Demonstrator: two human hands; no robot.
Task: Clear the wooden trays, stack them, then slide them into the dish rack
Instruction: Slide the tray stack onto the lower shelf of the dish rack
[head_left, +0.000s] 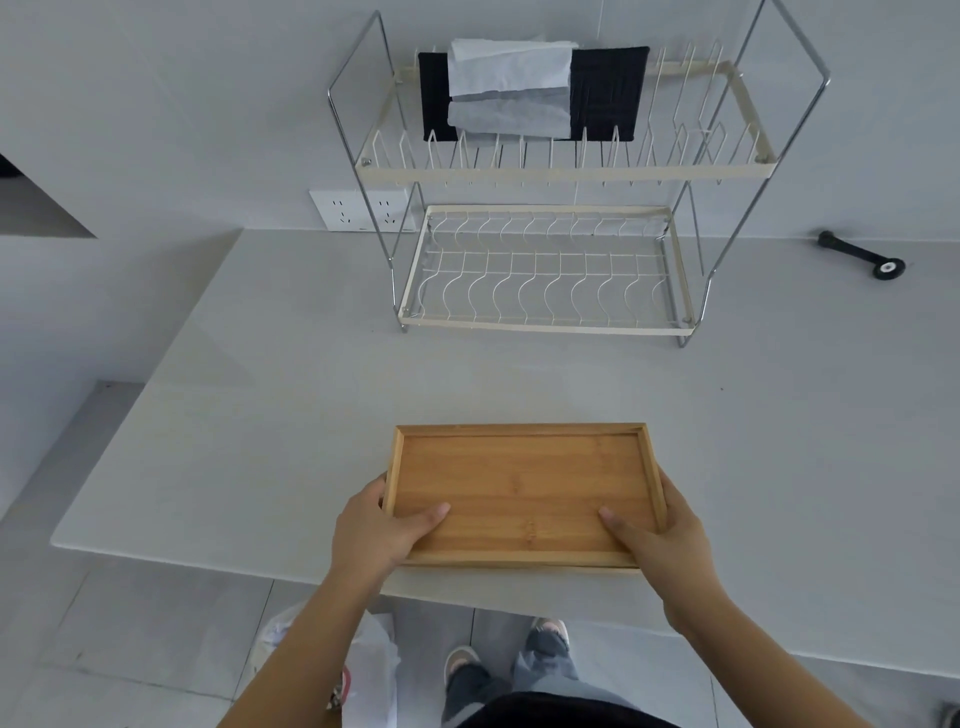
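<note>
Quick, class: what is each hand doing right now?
Left hand: closed on the tray, at its left end.
Right hand: closed on the tray, at its right end.

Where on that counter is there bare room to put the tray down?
Bare counter lies between the wooden tray and the dish rack, and along both sides. The rack's lower shelf is empty; its top shelf holds cloths.

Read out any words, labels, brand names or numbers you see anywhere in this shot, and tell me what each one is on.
None can be read.
Wooden tray: plain wood grain, no label.
Dish rack: no brand plate visible; the black cloth and white paper on its upper tier show no print.
Wall socket: only slot holes, any marking too small to read.
Black tool on the counter: no legible marking.
</note>
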